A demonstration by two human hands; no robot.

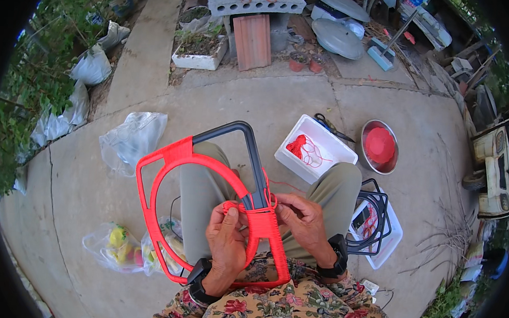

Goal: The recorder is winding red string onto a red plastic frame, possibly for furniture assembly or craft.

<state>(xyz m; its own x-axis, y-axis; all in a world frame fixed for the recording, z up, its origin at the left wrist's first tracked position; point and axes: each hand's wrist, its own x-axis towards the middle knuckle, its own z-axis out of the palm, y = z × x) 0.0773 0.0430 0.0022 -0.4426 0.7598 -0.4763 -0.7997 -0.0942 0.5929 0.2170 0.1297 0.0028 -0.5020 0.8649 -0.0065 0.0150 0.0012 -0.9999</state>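
Note:
A rounded frame (pixel 168 155) with a ring inside it rests tilted over my lap. Red cord is wound tightly round most of it, while one corner (pixel 245 133) still shows bare dark grey. My left hand (pixel 226 251) closes on a small bundle of red cord (pixel 233 207) beside the wound bar. On the bar's other side, the fingers of my right hand (pixel 304 222) pinch together at the red cord by the edge of the winding. A loose strand loops up near the bare part. My palms hide some of the cord.
A white foam box (pixel 289 162) holds more red cord, with scissors (pixel 332 126) beside it. Right of it stands a metal bowl (pixel 397 165) with a red item. Dark frames (pixel 382 223) lie on a white tray (pixel 392 247). Plastic bags (pixel 130 138) sit on the left.

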